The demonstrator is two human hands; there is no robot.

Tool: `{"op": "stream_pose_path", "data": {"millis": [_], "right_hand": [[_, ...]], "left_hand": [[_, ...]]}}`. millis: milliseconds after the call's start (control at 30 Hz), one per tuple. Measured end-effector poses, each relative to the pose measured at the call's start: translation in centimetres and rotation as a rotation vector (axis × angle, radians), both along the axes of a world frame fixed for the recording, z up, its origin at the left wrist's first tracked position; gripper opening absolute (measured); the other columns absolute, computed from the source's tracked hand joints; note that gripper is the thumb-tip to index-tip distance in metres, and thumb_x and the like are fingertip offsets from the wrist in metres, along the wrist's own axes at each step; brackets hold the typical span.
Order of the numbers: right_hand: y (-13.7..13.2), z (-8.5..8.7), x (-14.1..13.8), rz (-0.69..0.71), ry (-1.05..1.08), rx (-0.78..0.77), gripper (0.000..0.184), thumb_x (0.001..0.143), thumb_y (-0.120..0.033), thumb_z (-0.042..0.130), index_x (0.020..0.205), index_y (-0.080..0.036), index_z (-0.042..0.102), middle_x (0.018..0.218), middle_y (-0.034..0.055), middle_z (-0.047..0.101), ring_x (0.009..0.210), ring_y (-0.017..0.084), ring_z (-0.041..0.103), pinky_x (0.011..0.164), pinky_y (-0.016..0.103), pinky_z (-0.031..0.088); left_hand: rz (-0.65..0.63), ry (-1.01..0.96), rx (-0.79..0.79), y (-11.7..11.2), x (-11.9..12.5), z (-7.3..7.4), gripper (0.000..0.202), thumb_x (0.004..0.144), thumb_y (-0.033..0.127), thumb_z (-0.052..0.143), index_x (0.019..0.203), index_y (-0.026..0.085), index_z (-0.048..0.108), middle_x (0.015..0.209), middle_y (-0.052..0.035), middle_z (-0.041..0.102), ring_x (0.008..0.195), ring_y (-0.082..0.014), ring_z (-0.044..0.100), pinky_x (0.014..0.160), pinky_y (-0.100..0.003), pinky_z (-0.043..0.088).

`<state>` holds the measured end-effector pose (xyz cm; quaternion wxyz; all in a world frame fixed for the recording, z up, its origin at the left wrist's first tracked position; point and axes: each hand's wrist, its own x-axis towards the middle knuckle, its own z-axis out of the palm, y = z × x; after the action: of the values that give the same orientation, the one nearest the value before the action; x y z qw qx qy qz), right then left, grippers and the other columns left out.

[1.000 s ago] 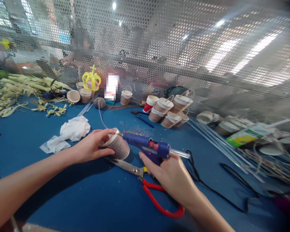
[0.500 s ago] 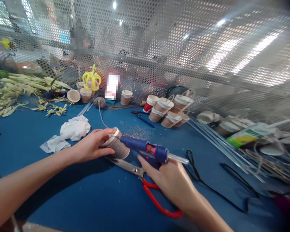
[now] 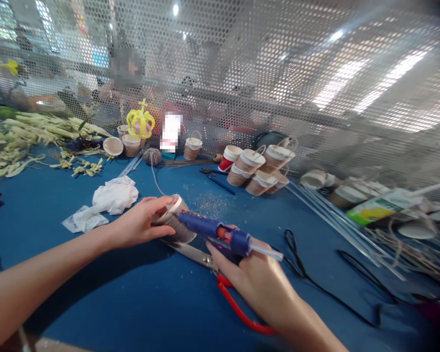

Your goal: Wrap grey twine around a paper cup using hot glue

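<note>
My left hand (image 3: 146,222) grips the rim end of a paper cup (image 3: 185,232) wrapped in grey cord, tipped on its side. From the cup, the cord runs back to a ball of grey yarn (image 3: 152,156). In my right hand (image 3: 260,278) is a blue glue gun (image 3: 212,229), a clear glue stick poking out of its rear. The gun's nozzle points left at the cup's side; whether it touches is hard to see. Beneath the cup and my right hand lie scissors (image 3: 242,313) with red handles, partly covered.
A crumpled white cloth (image 3: 115,194) lies left of the cup. Several wrapped cups (image 3: 251,161) with handles are stacked behind, near pliers (image 3: 214,172). Clear glue sticks (image 3: 330,217) and a black cable (image 3: 326,293) lie right. A perforated metal screen (image 3: 220,63) stands at the back.
The glue gun has shifted slightly left and down along the cup's side. My left hand keeps its hold on the cup. The whole view has moved a little.
</note>
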<state>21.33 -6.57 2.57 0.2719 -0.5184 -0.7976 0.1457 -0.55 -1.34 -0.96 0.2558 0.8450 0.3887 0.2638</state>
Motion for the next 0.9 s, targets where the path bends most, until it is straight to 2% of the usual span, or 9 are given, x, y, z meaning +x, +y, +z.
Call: {"op": "stream_pose_path", "data": {"millis": [133, 400, 567, 700, 800, 900], "right_hand": [[0.1, 0.9, 0.0, -0.015, 0.022, 0.015, 0.013, 0.077, -0.021, 0.045, 0.072, -0.021, 0.057, 0.059, 0.0026, 0.06, 0.049, 0.014, 0.052, 0.047, 0.025, 0.043], [-0.4, -1.2, -0.1, 0.034, 0.006, 0.001, 0.005, 0.077, -0.018, 0.049, 0.078, -0.02, 0.054, 0.072, 0.0, 0.062, 0.062, 0.013, 0.057, 0.057, 0.024, 0.043], [-0.3, -0.9, -0.1, 0.034, -0.008, -0.006, 0.005, 0.076, -0.016, 0.049, 0.075, -0.02, 0.053, 0.067, -0.0004, 0.061, 0.059, 0.014, 0.056, 0.054, 0.024, 0.042], [-0.5, -1.0, -0.2, 0.057, 0.01, 0.003, 0.005, 0.076, -0.017, 0.049, 0.077, -0.019, 0.054, 0.071, 0.0002, 0.063, 0.061, 0.013, 0.058, 0.058, 0.024, 0.044], [-0.3, -0.9, -0.2, 0.029, 0.038, -0.008, 0.006, 0.075, -0.018, 0.05, 0.074, -0.019, 0.055, 0.067, 0.0002, 0.062, 0.057, 0.013, 0.057, 0.055, 0.025, 0.044], [0.1, -0.2, 0.1, -0.067, 0.093, -0.025, 0.008, 0.074, -0.022, 0.051, 0.069, -0.019, 0.056, 0.059, 0.0011, 0.061, 0.051, 0.014, 0.055, 0.051, 0.026, 0.045]], "left_hand": [[0.031, 0.002, -0.013, 0.0, -0.1, -0.3, 0.048, 0.076, 0.034, 0.057, 0.119, 0.018, 0.042, 0.102, -0.008, 0.058, 0.093, -0.0217, 0.051, 0.078, -0.032, 0.042], [-0.003, 0.037, 0.025, -0.1, 0.2, 0.5, 0.041, 0.076, 0.029, 0.057, 0.113, 0.015, 0.045, 0.103, -0.0074, 0.059, 0.089, -0.0209, 0.054, 0.079, -0.032, 0.04], [0.006, 0.032, 0.014, -0.1, 0.2, 0.4, 0.039, 0.077, 0.03, 0.055, 0.113, 0.016, 0.046, 0.103, -0.007, 0.059, 0.089, -0.0204, 0.054, 0.077, -0.031, 0.041], [-0.004, 0.034, 0.018, -0.1, 0.2, 0.6, 0.043, 0.077, 0.029, 0.056, 0.115, 0.015, 0.044, 0.102, -0.0074, 0.06, 0.088, -0.0202, 0.054, 0.082, -0.033, 0.039], [-0.01, 0.018, 0.007, -0.1, 0.2, 0.6, 0.041, 0.077, 0.031, 0.055, 0.114, 0.016, 0.045, 0.1, -0.0072, 0.06, 0.092, -0.0215, 0.054, 0.083, -0.033, 0.039], [0.012, 0.011, -0.01, -0.1, 0.1, 0.3, 0.043, 0.077, 0.032, 0.056, 0.115, 0.016, 0.046, 0.101, -0.0082, 0.06, 0.094, -0.0227, 0.053, 0.08, -0.033, 0.041]]}}
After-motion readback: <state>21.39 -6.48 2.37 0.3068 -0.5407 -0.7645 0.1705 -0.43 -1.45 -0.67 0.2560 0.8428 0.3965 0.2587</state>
